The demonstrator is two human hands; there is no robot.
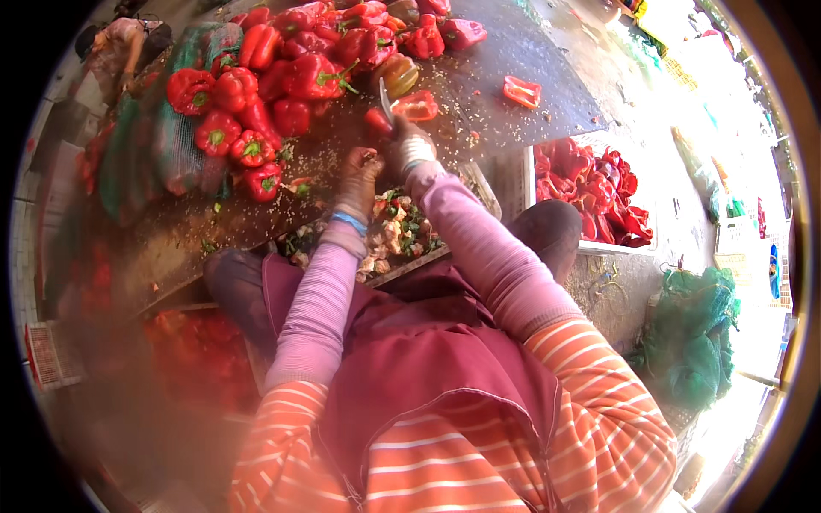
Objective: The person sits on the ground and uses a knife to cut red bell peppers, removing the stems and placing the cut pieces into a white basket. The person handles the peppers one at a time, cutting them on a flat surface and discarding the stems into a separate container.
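My right hand is closed on a knife, its blade pointing up and away over the table. A piece of red pepper shows against the knife and fingers; whether it is held is unclear. My left hand is curled just left of it, above a crate of pepper cores and stems; small scraps may be in its fingers. A halved red pepper lies just beyond the knife, with another pepper half farther right. Whole red bell peppers are heaped on the seed-strewn metal table.
A white crate of cut red peppers stands at the right, above a green mesh bundle. At the lower left is a blurred container of red pieces. Mesh sacks and another person are at the upper left.
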